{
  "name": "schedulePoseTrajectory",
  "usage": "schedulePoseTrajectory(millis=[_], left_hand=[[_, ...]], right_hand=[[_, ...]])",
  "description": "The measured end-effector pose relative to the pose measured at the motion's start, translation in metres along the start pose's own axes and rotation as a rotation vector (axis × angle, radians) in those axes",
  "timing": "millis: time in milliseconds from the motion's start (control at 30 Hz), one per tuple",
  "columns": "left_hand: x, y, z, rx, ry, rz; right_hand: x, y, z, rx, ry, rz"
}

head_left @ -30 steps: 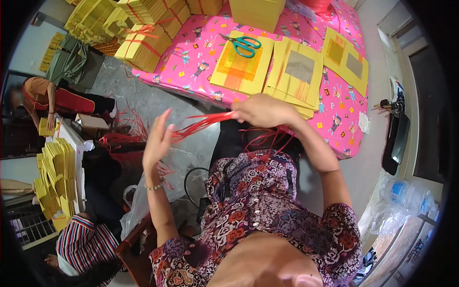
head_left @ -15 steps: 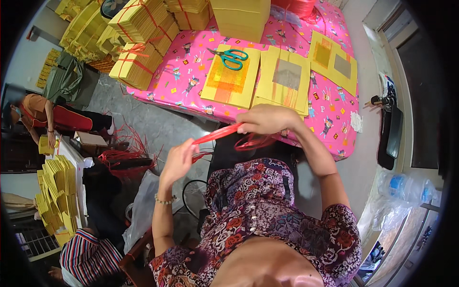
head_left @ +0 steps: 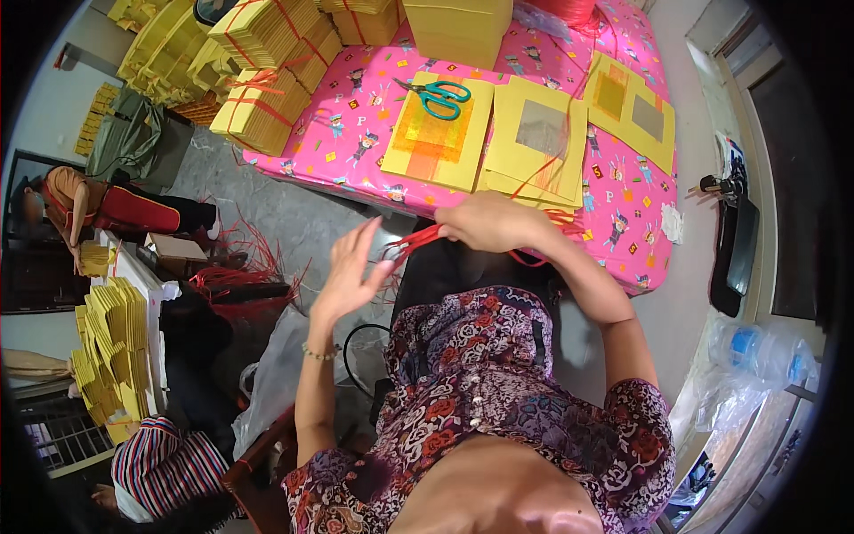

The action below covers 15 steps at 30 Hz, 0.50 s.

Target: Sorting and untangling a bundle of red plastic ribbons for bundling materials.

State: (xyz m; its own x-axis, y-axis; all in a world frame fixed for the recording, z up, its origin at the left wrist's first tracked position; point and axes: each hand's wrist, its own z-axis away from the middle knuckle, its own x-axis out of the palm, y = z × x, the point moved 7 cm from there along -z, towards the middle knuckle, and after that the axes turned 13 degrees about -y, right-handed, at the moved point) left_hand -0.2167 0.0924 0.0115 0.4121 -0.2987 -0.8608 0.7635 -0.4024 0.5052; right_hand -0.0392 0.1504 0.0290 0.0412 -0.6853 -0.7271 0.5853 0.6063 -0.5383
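- One bundle of thin, glossy red plastic strands [head_left: 416, 240] lies between the hands, just on the person's side of the pink, cartoon-printed desk [head_left: 311, 149].
- The right hand [head_left: 494, 221] pinches the bundle between thumb and curled fingers; more red strands show below and beyond its wrist.
- The left hand [head_left: 349, 276] is spread, fingers straight and thumb apart, with the strands' other end at the gap between them. Whether it touches them, I cannot tell.
- The step in hand seems to be drawing out and straightening the strands. From here, the next move would call for the left fingers to close on the loose ends while the right grip holds firm.
- Just past the right hand lie flat yellow paper sheets with a grey square panel [head_left: 541, 129], and a single red strand crosses them.
- Beside these, metal scissors with teal looped handles [head_left: 442, 100] rest on yellow sheets with an orange-gold square [head_left: 398, 160].
- Farther back stand thick yellow paper stacks tied with red strips [head_left: 258, 111] and a tall, plain yellow block [head_left: 455, 36].
- Well apart, on the left, a loose tangle of red strands [head_left: 236, 278] lies near a co-worker in a brown top [head_left: 64, 194].
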Motion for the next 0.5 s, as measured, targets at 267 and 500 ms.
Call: schedulePoseTrajectory(millis=[267, 500], left_hand=[[0.029, 0.033, -0.032, -0.029, -0.282, 0.402], [0.028, -0.036, 0.015, -0.161, -0.139, 0.276]], right_hand=[[0.002, -0.017, -0.004, -0.083, -0.029, 0.024], [-0.014, 0.046, 0.043, -0.018, -0.024, -0.081]])
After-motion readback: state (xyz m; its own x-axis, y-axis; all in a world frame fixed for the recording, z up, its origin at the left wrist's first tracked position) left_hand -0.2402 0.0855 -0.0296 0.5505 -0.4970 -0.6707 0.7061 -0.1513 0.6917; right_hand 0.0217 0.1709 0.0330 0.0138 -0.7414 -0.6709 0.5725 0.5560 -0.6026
